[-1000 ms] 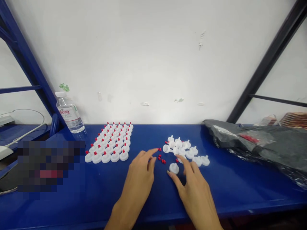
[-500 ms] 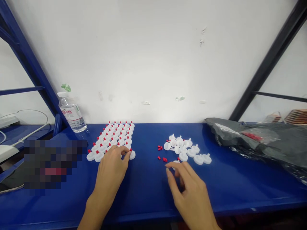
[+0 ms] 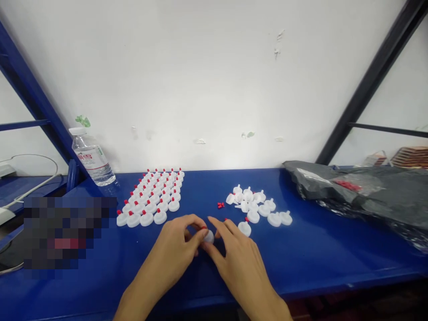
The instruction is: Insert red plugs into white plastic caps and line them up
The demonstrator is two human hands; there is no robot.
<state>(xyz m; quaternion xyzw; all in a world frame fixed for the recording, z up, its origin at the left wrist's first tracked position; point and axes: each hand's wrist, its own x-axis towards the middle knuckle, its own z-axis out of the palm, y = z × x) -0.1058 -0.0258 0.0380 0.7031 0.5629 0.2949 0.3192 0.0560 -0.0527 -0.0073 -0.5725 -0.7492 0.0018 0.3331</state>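
Between my two hands, near the table's front, is a white round nozzle cap (image 3: 209, 237) with a small red tip (image 3: 204, 228). My left hand (image 3: 182, 238) is closed, its thumb and forefinger pinching at the red tip. My right hand (image 3: 239, 252) grips the white cap from the other side, with fingertips partly hiding it. Left of them stand several rows of white nozzle caps with red tips upright (image 3: 146, 218). A loose cap with a red tip (image 3: 244, 229) rests just beyond my right hand. Untipped white caps (image 3: 253, 216) lie piled further right.
Loose red tips (image 3: 221, 205) lie mid-table. A water bottle (image 3: 93, 158) leans at the back left, near a blurred-out patch (image 3: 60, 236). A dark plastic bag (image 3: 321, 187) with a clear packet of red pieces (image 3: 349, 185) covers the right side. Behind is a white wall (image 3: 214, 89).
The tipped cap under my left hand has left the front row's right end and moved right, toward me. My right hand has come left and closed on it. The view has shifted slightly.
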